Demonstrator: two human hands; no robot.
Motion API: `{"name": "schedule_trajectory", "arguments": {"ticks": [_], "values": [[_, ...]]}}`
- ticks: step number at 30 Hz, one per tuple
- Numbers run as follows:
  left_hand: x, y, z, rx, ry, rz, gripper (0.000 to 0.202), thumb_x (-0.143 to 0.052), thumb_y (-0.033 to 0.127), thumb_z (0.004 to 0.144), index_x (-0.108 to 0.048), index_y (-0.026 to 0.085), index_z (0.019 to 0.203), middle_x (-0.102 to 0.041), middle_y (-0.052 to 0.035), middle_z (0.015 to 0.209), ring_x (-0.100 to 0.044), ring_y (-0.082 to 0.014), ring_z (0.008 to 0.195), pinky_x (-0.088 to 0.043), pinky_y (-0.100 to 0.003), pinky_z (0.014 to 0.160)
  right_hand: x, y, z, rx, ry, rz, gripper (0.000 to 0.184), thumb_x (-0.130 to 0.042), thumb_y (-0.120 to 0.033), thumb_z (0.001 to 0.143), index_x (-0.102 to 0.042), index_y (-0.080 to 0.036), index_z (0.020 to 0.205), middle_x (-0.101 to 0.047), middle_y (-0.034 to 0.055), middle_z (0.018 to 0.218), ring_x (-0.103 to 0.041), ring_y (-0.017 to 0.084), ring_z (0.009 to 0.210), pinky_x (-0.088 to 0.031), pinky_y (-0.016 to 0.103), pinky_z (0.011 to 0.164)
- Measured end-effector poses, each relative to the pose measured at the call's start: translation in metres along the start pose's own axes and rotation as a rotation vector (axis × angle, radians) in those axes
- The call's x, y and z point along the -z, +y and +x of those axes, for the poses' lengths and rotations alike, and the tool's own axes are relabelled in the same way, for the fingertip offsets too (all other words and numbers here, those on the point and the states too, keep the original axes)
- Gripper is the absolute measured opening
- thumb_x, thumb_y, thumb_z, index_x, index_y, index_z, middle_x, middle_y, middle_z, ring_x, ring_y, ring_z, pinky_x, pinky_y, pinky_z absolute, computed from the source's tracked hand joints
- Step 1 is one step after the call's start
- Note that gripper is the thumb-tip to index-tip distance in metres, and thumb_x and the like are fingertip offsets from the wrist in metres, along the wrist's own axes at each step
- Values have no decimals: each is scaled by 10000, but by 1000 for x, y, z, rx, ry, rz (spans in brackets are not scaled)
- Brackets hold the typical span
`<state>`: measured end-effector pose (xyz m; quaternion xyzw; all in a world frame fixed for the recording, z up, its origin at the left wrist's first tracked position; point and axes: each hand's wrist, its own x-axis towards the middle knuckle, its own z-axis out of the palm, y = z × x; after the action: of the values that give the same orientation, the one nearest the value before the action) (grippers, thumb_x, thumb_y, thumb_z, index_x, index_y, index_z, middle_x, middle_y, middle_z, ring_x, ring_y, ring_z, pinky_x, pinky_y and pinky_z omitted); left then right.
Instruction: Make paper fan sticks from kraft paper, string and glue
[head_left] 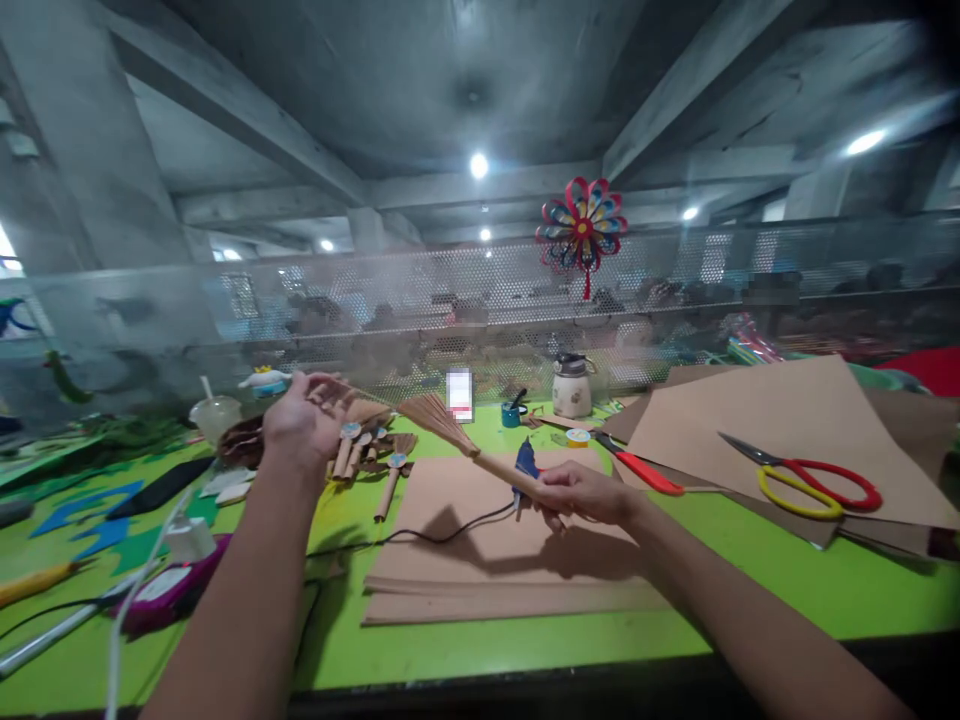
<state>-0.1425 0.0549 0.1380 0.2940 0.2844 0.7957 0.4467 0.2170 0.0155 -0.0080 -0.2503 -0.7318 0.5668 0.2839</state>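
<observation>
My right hand (581, 492) is closed around the handle of a small brown paper broom (450, 432), held over a stack of brown card sheets (487, 560). The broom's fanned bristles point left toward my left hand (307, 420), which is raised palm up with its fingers loosely spread and a thin strand running from them to the bristles. A blue glue gun (525, 465) with a black cord lies just under my right hand. Several finished paper brooms (367, 450) lie in a pile beyond my left hand.
Red-and-yellow scissors (814, 482) lie on large brown sheets at the right, a red-handled cutter (641, 468) beside them. A tape roll (577, 437), a teal cup (512, 412), a jug (572, 385), a drink cup (214, 412), blue cut-outs (82, 505). A mesh screen with a pinwheel (582, 225) stands behind.
</observation>
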Motion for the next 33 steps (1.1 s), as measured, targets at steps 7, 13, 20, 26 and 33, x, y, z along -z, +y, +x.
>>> {"name": "schedule_trajectory", "arguments": {"ticks": [7,13,20,26,33], "values": [[18,1,7,117,-46,-145,436,-275,272,972,-545,148,654,-657,-70,652,-662,-186,679,-538,-306,593,6,-5,-7,-70,-38,71,368,-602,-420,852,-660,-74,960,-577,12,571,-498,85,465,-388,216,484],[19,-15,-4,145,-68,-146,429,-327,253,964,-567,115,637,-627,-74,627,-646,-167,644,-539,-283,593,2,6,0,-92,-19,113,360,-626,-419,836,-650,-70,925,-576,17,567,-506,93,487,-390,226,498],[-2,-32,-14,157,-115,-169,438,-336,258,963,-593,103,646,-621,-81,619,-638,-164,640,-538,-283,605,1,11,6,-19,218,141,267,-664,-355,809,-566,-135,925,-546,-11,643,-495,89,523,-362,226,502],[-46,-49,-44,170,-225,-204,457,-330,251,966,-609,103,635,-629,-85,623,-645,-158,655,-533,-288,667,-32,5,21,92,496,112,442,-787,-329,657,-527,-161,972,-524,-41,646,-481,94,523,-372,228,493],[-95,-69,-93,253,-347,-226,458,-330,259,967,-612,112,638,-632,-82,609,-648,-163,650,-524,-311,706,-68,-3,40,125,554,135,693,-791,-415,641,-457,-165,1194,-476,-80,629,-452,80,477,-405,229,472]]}}
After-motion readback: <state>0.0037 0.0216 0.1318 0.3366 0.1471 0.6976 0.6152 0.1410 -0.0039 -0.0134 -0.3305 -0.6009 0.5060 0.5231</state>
